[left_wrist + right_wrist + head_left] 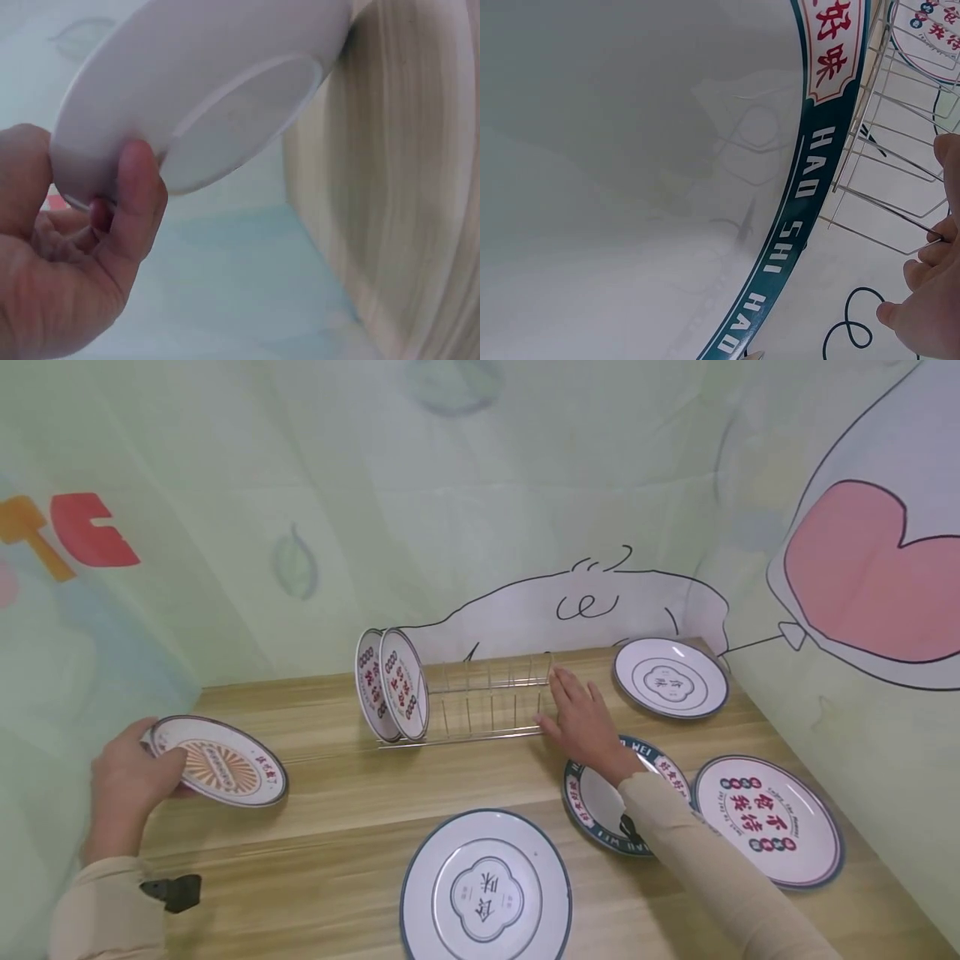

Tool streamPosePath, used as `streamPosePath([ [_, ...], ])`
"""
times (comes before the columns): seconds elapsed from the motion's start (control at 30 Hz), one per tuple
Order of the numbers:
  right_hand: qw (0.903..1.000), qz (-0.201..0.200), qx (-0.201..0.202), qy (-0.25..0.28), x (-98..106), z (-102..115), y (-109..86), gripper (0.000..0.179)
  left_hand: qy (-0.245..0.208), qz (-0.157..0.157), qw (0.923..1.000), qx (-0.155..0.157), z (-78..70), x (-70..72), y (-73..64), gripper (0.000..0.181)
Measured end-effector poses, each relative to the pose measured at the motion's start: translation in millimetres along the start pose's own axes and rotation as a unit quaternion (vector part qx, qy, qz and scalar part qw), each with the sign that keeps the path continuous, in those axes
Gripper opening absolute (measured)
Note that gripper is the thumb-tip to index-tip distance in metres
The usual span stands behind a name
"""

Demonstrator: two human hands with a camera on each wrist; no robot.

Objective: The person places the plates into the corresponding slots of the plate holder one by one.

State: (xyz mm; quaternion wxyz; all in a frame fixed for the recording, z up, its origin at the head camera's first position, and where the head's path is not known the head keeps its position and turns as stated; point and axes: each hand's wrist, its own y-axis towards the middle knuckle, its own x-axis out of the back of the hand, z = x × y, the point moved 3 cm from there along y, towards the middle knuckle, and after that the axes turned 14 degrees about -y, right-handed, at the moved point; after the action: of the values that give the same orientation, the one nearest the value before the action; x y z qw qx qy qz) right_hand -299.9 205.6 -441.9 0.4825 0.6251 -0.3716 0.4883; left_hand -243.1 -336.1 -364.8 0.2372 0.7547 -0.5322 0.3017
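Observation:
My left hand (135, 772) grips the rim of a white plate (232, 764) with an orange sunburst print. This plate is tilted above the table's left side, and its plain underside fills much of the left wrist view. At the right end of a wire dish rack (491, 735), my right hand (585, 727) holds the end wires between thumb and fingers; the right wrist view shows those fingers (937, 251) at the wire, partly cut off. Two plates with red lettering, an outer plate (369, 685) and an inner plate (405, 685), stand upright in the rack's left slots.
A green-rimmed plate (596, 806) lies under my right forearm. Beside it is a red-lettered plate (806, 827). One blue-rimmed plate (487, 835) lies at the front, another plate (633, 672) at the back right. A printed cloth (337, 527) hangs behind the wooden table (322, 852).

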Motion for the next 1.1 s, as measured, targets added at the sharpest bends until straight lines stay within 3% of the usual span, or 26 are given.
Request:
streamPosePath([
  [0.17,1.0,-0.002,-0.001,0.001,1,0,0.0,0.075,0.025,0.025,0.9984,-0.044,-13.6,3.7,-7.0,0.068],
  [0.3,1.0,-0.004,-0.002,0.003,2,0,-0.2,0.075,0.04,0.045,0.9963,-0.061,-25.5,6.2,-15.1,0.069],
  [0.7,0.9999,0.005,-0.004,0.01,2,0,-0.9,0.075,0.039,0.125,0.9888,-0.071,-66.7,3.3,-48.7,0.07],
  [1.1,0.9996,-0.01,-0.012,0.022,-1,1,-1.5,0.075,0.053,0.15,0.9823,-0.099,-103.5,-9.8,-84.5,0.07],
])
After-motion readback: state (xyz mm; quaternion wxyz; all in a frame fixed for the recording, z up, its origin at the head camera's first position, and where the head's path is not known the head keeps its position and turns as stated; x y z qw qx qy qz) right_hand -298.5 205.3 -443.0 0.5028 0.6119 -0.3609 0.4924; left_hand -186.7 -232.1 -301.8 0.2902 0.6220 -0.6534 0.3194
